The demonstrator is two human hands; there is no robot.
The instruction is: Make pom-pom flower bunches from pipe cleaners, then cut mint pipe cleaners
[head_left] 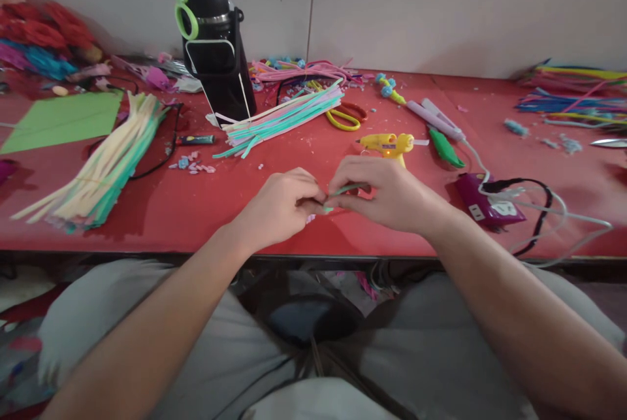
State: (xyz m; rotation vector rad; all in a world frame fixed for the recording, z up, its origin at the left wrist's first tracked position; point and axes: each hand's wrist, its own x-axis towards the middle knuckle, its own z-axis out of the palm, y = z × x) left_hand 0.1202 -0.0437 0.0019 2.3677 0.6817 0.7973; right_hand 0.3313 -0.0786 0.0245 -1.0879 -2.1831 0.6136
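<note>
a pale wall [441, 8] with a thin vertical seam closes the room behind a long red counter [171, 211], whose front edge runs straight across above the person's grey-trousered knees. taking the black flask [215, 34] with its green ring as landmark: it stands upright at the back of the counter, left of centre. left of the flask lies a green paper sheet [63, 119], and below that a fanned bundle of cream and mint pipe cleaners [98, 165]; far left behind it a heap of red and blue fluff is cut off by the frame edge and too blurred to name. right of the flask, touching its base, a second bundle of pastel pipe cleaners [284, 116] lies aslant, with yellow-handled scissors [345, 116] just beyond. further right sit a yellow glue gun [389, 144], a purple power strip [484, 204] with tangled cords, and at the far right more coloured stems cut off by the edge. in front of the flask, near the counter's front edge, the left hand [279, 208] and right hand [386, 194] meet; each grip is pinched shut on a short green pipe cleaner piece [345, 190], held just above the counter between them. most of the piece is hidden by fingers, so its shape is hard to make out.
</note>
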